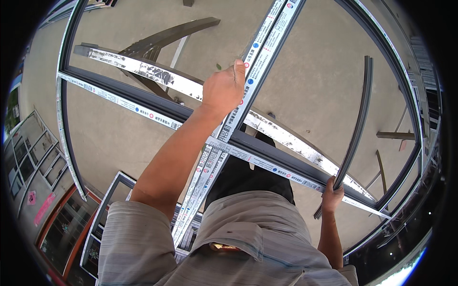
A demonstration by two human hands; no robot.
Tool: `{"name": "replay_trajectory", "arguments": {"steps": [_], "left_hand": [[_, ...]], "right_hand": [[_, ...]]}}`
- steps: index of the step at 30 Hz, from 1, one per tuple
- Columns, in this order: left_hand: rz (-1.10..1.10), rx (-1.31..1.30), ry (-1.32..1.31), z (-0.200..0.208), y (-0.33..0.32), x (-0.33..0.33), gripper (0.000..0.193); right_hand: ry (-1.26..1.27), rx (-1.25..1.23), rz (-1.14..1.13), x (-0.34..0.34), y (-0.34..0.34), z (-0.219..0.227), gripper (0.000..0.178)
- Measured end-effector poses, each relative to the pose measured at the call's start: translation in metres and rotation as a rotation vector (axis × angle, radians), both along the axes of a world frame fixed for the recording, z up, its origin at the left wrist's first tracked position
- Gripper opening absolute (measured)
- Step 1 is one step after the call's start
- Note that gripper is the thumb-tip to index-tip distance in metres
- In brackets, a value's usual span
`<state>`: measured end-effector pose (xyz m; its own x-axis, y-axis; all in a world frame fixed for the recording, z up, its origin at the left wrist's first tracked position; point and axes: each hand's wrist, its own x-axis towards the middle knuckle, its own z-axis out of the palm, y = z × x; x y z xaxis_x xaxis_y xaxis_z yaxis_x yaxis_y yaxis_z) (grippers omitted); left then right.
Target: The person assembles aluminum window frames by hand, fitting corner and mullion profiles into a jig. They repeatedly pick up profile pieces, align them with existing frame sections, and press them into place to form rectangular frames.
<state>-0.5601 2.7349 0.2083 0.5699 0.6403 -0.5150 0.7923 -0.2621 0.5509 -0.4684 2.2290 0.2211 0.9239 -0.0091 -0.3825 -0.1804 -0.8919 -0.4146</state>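
Note:
A large dark grey window frame (279, 168) with printed white protective film lies in front of me, its crossbars meeting near the middle. My left hand (224, 88) is closed at the long upright bar (267, 57), its thumb lying along the edge; the undersides of its fingers are hidden. Lower right, my right hand (331, 195) wraps round a long, slightly bowed dark grey strip (360, 112), beside the frame's cross rail. Most of the strip reaches away over the right opening, and a short end sticks out below the hand.
Beneath the frame runs a worn white support beam (286, 136), with brown trestle legs (167, 35) at the upper left. More window frames (112, 188) stand at the lower left near a red-brown framed door (71, 229). The floor (315, 71) is concrete.

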Motion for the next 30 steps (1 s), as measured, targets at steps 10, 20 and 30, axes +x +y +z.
{"name": "replay_trajectory", "arguments": {"steps": [10, 20, 30], "left_hand": [[-0.094, 0.116, -0.034, -0.02, 0.001, -0.004, 0.078], [-0.091, 0.152, -0.038, -0.021, -0.001, -0.004, 0.072], [-0.155, -0.04, -0.185, -0.014, 0.004, -0.008, 0.084]], "right_hand": [[0.068, -0.091, -0.009, 0.004, 0.001, 0.004, 0.026], [0.043, -0.043, 0.002, -0.001, -0.007, 0.002, 0.026], [-0.047, 0.021, 0.075, -0.002, 0.01, 0.011, 0.029]]}}
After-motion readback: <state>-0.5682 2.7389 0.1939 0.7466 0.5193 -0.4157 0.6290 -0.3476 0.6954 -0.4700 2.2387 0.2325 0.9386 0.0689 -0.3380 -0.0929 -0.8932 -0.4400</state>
